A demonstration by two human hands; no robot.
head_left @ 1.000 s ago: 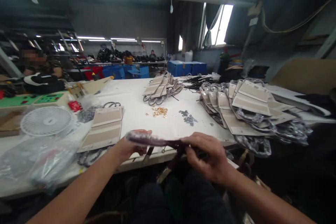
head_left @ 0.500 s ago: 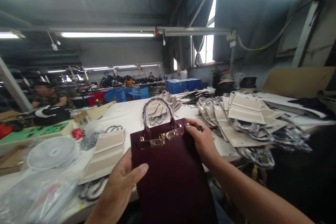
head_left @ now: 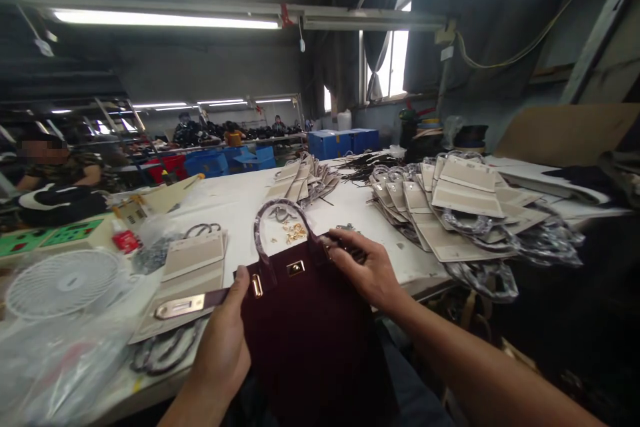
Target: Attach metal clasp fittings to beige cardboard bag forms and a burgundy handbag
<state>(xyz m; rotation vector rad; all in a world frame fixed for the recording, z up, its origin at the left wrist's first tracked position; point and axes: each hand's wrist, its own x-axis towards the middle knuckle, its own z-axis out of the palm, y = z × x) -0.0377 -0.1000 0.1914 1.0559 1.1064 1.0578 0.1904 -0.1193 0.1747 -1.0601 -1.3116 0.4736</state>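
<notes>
A dark burgundy handbag [head_left: 305, 333] leans upright at the table's front edge. Its handle [head_left: 285, 203] is wrapped in clear film and arches above the top edge. A gold turn lock [head_left: 295, 268] sits at the middle of that edge, with a gold loop [head_left: 257, 285] to its left. My left hand [head_left: 225, 330] is closed on the bag's left edge, thumb up at the top corner. A strap with a gold plate [head_left: 180, 305] sticks out leftward past this hand. My right hand [head_left: 365, 267] grips the top right corner, its fingers partly covering the hardware there.
Beige handle panels [head_left: 470, 203] are heaped at right, with more panels [head_left: 195, 260] at left and others [head_left: 303, 180] behind. Small gold parts [head_left: 295, 233] lie beyond the bag. A white fan [head_left: 67, 283] and plastic bags [head_left: 60, 373] occupy the left. A person [head_left: 55, 167] sits at far left.
The strap with the gold plate has swung from across the bag's front out to the left. My left hand has shifted up to the top left corner. The view has tilted down.
</notes>
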